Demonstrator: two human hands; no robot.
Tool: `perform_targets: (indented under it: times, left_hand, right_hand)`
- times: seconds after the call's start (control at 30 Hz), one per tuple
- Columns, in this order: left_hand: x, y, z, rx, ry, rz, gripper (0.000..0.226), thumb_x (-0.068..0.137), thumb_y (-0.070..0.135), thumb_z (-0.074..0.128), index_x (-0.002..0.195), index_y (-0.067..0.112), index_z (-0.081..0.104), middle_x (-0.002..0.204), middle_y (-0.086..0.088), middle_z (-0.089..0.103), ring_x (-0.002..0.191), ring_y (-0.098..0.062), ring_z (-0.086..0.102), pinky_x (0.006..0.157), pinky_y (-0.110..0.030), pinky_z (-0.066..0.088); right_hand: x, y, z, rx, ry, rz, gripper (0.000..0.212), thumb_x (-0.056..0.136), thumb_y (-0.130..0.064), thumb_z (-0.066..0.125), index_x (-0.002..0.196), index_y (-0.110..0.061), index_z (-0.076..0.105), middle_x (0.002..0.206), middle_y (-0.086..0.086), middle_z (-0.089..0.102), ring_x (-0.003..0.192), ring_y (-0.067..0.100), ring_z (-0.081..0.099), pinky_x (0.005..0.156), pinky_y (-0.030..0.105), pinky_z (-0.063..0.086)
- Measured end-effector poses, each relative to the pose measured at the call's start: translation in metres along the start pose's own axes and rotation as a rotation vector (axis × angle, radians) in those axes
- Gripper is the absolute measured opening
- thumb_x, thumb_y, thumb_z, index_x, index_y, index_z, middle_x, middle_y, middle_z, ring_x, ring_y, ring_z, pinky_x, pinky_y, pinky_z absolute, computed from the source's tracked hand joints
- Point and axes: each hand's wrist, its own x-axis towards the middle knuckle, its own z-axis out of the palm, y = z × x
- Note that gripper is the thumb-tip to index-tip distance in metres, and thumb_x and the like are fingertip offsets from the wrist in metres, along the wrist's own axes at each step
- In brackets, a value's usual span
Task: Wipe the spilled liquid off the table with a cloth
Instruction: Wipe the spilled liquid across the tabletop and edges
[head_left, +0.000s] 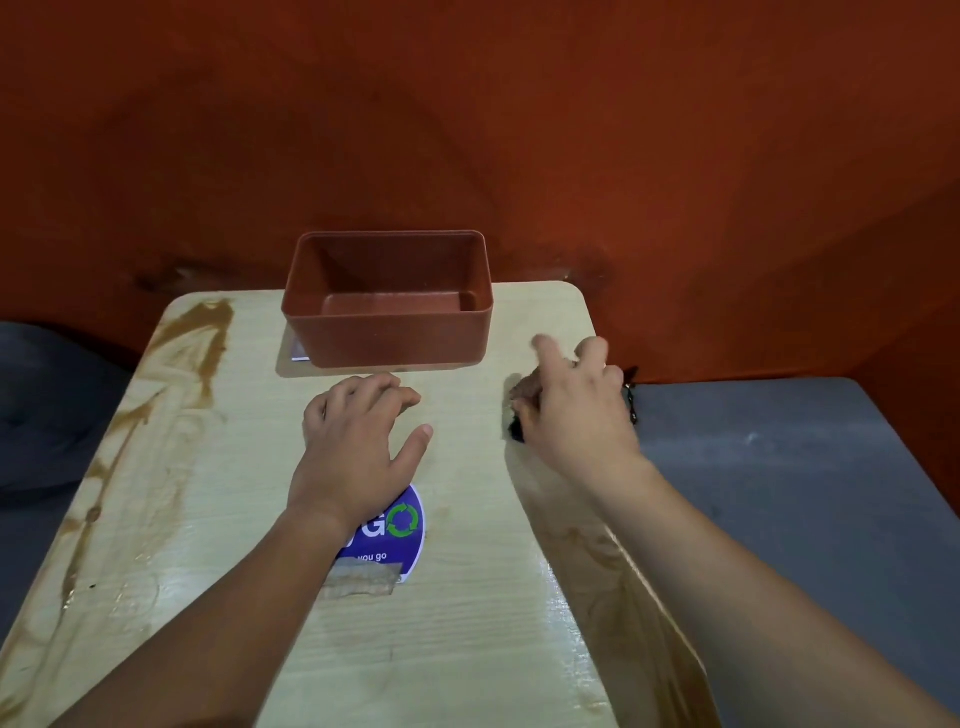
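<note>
The right hand (576, 410) presses a dark crumpled cloth (521, 397) against the tabletop (467, 623) near its right edge, fingers curled round it with the forefinger lifted, probably to keep the wad flat while rubbing. The left hand (358, 441) lies with fingers spread and relaxed on the wood, holding nothing, likely steadying the tabletop. Brown spilled liquid (202, 338) streaks the far left side (a wet sheen also runs along the right edge). A brown box (387, 332) stands at the back, out of the way
</note>
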Motion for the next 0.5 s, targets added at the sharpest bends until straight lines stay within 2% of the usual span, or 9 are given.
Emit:
perform_targets:
  times: [0.07, 0.1, 0.17, 0.23, 0.3, 0.37, 0.43, 0.5]
  left_hand:
    - [0.000, 0.000, -0.001, 0.005, -0.001, -0.001, 0.043, 0.098, 0.065, 0.042, 0.128, 0.040, 0.059, 0.140, 0.016, 0.051, 0.134, -0.013, 0.040, 0.115, -0.044, 0.027]
    - [0.001, 0.000, -0.001, 0.008, -0.003, 0.000, 0.043, 0.098, 0.066, 0.042, 0.128, 0.040, 0.059, 0.140, 0.016, 0.051, 0.134, -0.013, 0.040, 0.115, -0.045, 0.028]
    - [0.001, 0.000, -0.001, 0.004, -0.002, 0.001, 0.043, 0.098, 0.065, 0.042, 0.127, 0.040, 0.059, 0.139, 0.016, 0.052, 0.134, -0.014, 0.041, 0.115, -0.045, 0.028]
    - [0.000, 0.000, 0.000, -0.001, 0.001, 0.004, 0.041, 0.098, 0.064, 0.043, 0.127, 0.040, 0.059, 0.139, 0.017, 0.051, 0.133, -0.014, 0.041, 0.116, -0.045, 0.027]
    - [0.000, 0.000, 0.001, 0.003, 0.002, 0.004, 0.041, 0.098, 0.065, 0.043, 0.127, 0.040, 0.059, 0.138, 0.017, 0.051, 0.133, -0.013, 0.041, 0.116, -0.045, 0.027]
    - [0.001, 0.000, 0.001, 0.011, 0.003, 0.003, 0.042, 0.098, 0.066, 0.042, 0.127, 0.040, 0.059, 0.139, 0.016, 0.052, 0.133, -0.013, 0.042, 0.115, -0.045, 0.027]
    - [0.000, 0.000, 0.001, 0.012, 0.000, 0.000, 0.043, 0.098, 0.066, 0.042, 0.127, 0.040, 0.059, 0.139, 0.016, 0.052, 0.133, -0.014, 0.042, 0.115, -0.045, 0.028]
    - [0.001, 0.000, 0.000, 0.012, -0.003, -0.003, 0.044, 0.097, 0.066, 0.042, 0.128, 0.040, 0.059, 0.140, 0.016, 0.052, 0.133, -0.014, 0.041, 0.115, -0.044, 0.027]
  right_hand:
    - [0.012, 0.019, -0.012, 0.244, -0.037, 0.128, 0.068, 0.077, -0.026, 0.084, 0.131, -0.016, 0.045, 0.128, 0.012, 0.043, 0.091, 0.032, 0.049, 0.075, 0.036, 0.040]
    - [0.017, 0.027, -0.020, 0.348, -0.059, 0.217, 0.064, 0.072, -0.025, 0.087, 0.123, -0.014, 0.050, 0.123, 0.008, 0.051, 0.091, 0.026, 0.052, 0.073, 0.032, 0.041]
    - [0.024, 0.042, -0.034, 0.466, -0.059, 0.300, 0.039, 0.071, -0.025, 0.084, 0.102, -0.020, 0.061, 0.098, -0.004, 0.067, 0.089, 0.022, 0.063, 0.065, 0.030, 0.046]
    - [0.026, 0.050, -0.043, 0.443, -0.011, 0.236, 0.021, 0.078, -0.021, 0.075, 0.096, -0.026, 0.065, 0.085, -0.012, 0.070, 0.089, 0.022, 0.068, 0.072, 0.034, 0.053]
    - [0.028, 0.051, -0.044, 0.311, -0.040, 0.115, 0.026, 0.083, -0.018, 0.066, 0.107, -0.027, 0.062, 0.096, -0.007, 0.070, 0.097, 0.029, 0.065, 0.086, 0.045, 0.052]
    - [0.027, 0.045, -0.038, 0.126, -0.096, 0.024, 0.031, 0.088, -0.021, 0.060, 0.119, -0.018, 0.056, 0.112, 0.007, 0.064, 0.108, 0.038, 0.059, 0.093, 0.049, 0.047]
    - [0.021, 0.039, -0.026, 0.025, -0.102, -0.028, 0.040, 0.089, -0.038, 0.055, 0.120, -0.013, 0.052, 0.117, 0.011, 0.055, 0.111, 0.039, 0.055, 0.097, 0.052, 0.041]
    - [0.016, 0.035, -0.017, 0.039, -0.128, -0.052, 0.067, 0.084, -0.061, 0.058, 0.127, -0.012, 0.046, 0.127, 0.012, 0.049, 0.115, 0.037, 0.051, 0.101, 0.053, 0.042]
